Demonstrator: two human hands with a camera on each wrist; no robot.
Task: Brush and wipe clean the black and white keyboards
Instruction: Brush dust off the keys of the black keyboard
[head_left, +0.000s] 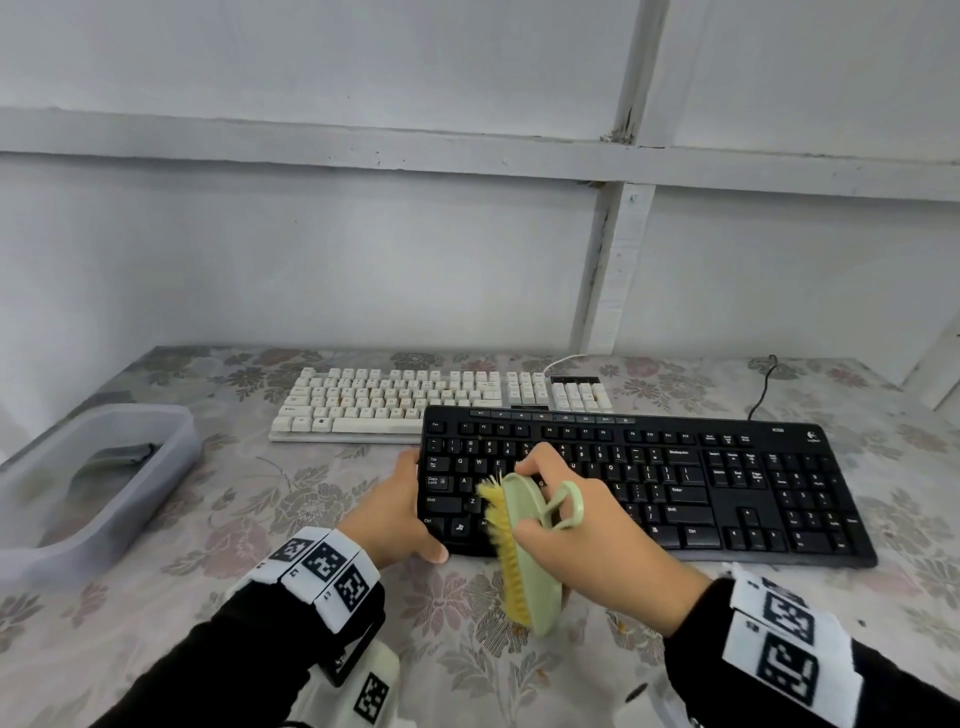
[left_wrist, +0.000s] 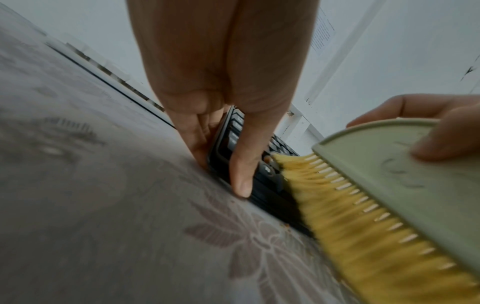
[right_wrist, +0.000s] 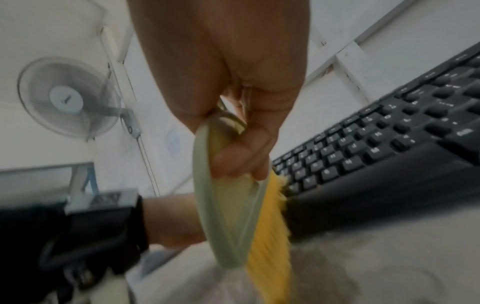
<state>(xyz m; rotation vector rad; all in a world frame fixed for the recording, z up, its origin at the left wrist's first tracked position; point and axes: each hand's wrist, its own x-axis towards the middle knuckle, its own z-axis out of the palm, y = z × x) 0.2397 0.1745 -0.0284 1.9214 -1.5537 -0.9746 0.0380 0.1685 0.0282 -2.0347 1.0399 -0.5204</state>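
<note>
A black keyboard (head_left: 675, 483) lies across the flowered tablecloth, with a white keyboard (head_left: 415, 400) behind it to the left. My left hand (head_left: 400, 509) grips the black keyboard's left end (left_wrist: 262, 185), thumb on the front corner and fingers round the side. My right hand (head_left: 582, 540) holds a pale green scrubbing brush (head_left: 530, 551) with yellow bristles (left_wrist: 363, 236). The brush stands on edge over the keyboard's front left keys and front edge, bristles facing left. In the right wrist view the brush (right_wrist: 228, 216) hangs from my fingers beside the black keyboard (right_wrist: 389, 144).
A translucent plastic tub (head_left: 88, 478) with a dark cloth (head_left: 114, 457) inside sits at the table's left. Cables (head_left: 763, 384) run off the back of the keyboards towards the white wall. A wall fan (right_wrist: 70, 96) shows in the right wrist view. Small crumbs lie on the cloth near the brush.
</note>
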